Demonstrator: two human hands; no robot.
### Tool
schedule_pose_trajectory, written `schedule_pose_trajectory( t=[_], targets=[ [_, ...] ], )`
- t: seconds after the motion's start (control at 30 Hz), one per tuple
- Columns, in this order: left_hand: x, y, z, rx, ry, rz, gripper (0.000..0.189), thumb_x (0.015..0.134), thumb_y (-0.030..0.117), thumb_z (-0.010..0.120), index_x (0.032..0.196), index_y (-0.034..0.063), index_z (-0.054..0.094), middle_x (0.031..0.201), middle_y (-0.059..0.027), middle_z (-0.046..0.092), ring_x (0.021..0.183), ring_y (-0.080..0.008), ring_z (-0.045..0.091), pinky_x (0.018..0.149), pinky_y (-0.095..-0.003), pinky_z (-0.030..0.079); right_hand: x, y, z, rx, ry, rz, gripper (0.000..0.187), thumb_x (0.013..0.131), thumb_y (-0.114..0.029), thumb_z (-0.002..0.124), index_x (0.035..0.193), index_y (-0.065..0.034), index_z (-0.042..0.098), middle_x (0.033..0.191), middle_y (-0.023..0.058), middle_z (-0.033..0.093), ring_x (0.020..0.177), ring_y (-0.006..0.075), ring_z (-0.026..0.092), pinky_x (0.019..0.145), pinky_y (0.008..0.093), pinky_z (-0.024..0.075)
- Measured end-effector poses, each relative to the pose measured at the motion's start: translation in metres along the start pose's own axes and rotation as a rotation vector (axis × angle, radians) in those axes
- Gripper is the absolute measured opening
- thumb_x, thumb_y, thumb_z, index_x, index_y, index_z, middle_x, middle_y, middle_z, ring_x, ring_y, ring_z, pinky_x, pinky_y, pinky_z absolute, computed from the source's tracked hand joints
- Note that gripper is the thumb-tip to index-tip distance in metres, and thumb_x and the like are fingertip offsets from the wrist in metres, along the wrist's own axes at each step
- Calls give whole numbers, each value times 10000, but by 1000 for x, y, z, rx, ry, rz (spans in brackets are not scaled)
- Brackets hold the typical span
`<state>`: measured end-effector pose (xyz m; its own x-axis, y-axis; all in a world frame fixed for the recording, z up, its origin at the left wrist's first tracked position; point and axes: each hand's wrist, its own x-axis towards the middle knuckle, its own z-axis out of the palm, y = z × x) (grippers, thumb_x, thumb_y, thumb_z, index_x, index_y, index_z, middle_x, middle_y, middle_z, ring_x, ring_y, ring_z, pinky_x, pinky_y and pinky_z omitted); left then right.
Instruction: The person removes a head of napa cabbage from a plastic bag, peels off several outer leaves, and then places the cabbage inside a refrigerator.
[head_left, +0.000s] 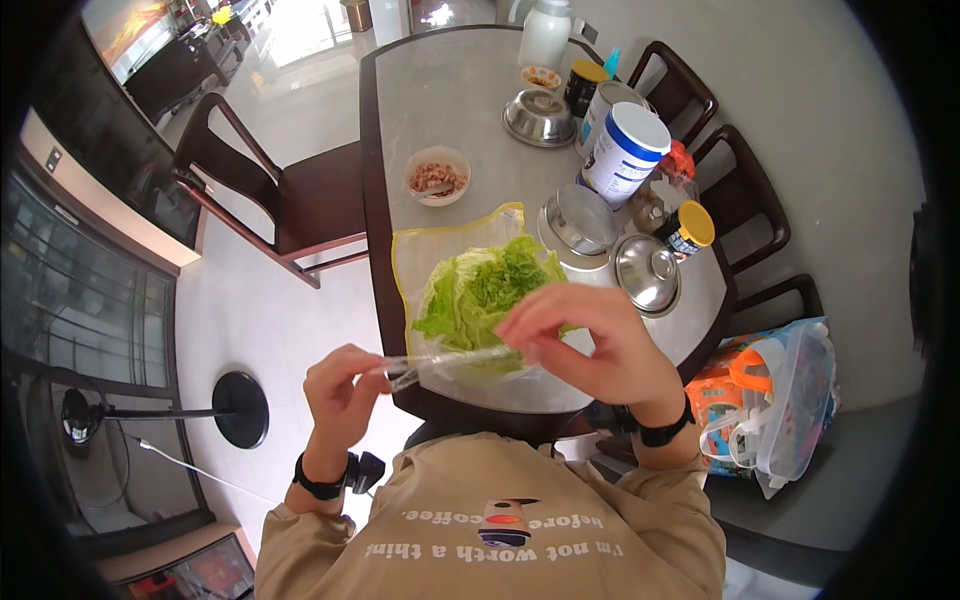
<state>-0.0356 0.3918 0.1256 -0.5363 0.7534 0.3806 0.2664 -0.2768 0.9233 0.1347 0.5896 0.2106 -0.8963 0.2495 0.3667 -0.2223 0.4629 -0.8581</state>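
A strip of clear plastic film (448, 360) is stretched between my two hands above the table's near edge. My left hand (341, 394) pinches one end with thumb and fingertips. At the other end, the fingertips of my blurred right hand (600, 337) pinch the plastic. Just beyond it lies a heap of green leaves (480, 292), apparently Chinese cabbage, its right part hidden by my right hand. The leaves rest on a thin yellow-edged cloth (420, 262). Farther back stands a white bowl (466, 187) of raw minced meat (433, 177) with a spoon in it.
Steel lids (646, 274), a steel pot (581, 219), a large white-and-blue can (626, 154) and yellow-lidded jars (694, 223) crowd the table's right side. A white jug (545, 37) stands at the far end. A wooden chair (315, 191) is at the left, plastic bags (795, 397) at the right.
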Motion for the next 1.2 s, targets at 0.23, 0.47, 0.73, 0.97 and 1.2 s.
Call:
schedule_pose_trajectory(
  t=[0.23, 0.47, 0.73, 0.97, 1.2],
  targets=[
    [-15, 45, 43, 60, -345, 185, 172, 675, -41, 599, 831, 18, 640, 677, -74, 604, 542, -171, 584, 469, -229, 444, -82, 20, 6, 199, -43, 217, 173, 755, 41, 536, 913, -22, 569, 829, 47, 606, 630, 100, 554, 549, 218, 434],
    [-13, 58, 116, -64, -778, 336, 184, 717, 27, 633, 900, 40, 634, 720, -70, 592, 544, -195, 568, 476, -263, 454, -115, 41, 34, 147, -227, 443, 559, 741, -21, 601, 1260, -134, 429, 929, 87, 542, 683, 143, 561, 570, 253, 448],
    [-17, 54, 158, -116, -841, 382, 190, 728, 38, 638, 917, 35, 620, 785, -69, 587, 605, -204, 577, 521, -270, 466, -143, 97, 60, 51, 76, 335, 210, 761, -54, 572, 970, -74, 586, 877, 89, 584, 697, 216, 568, 603, 297, 456],
    [-19, 43, 148, 6, -757, 252, 209, 711, 0, 628, 916, 43, 623, 917, -84, 618, 723, -211, 617, 588, -271, 499, -159, 99, 6, 42, 221, 607, 106, 785, -44, 574, 877, -2, 608, 795, 59, 629, 630, 95, 572, 575, 217, 460],
    [-12, 39, 114, 111, -499, 103, 356, 673, -33, 670, 1014, 13, 577, 1075, -142, 555, 900, -195, 594, 678, -275, 512, -151, 137, -48, 251, 460, 538, 145, 815, -129, 562, 864, -3, 614, 790, 32, 632, 670, 78, 566, 575, 214, 468]
  ],
)
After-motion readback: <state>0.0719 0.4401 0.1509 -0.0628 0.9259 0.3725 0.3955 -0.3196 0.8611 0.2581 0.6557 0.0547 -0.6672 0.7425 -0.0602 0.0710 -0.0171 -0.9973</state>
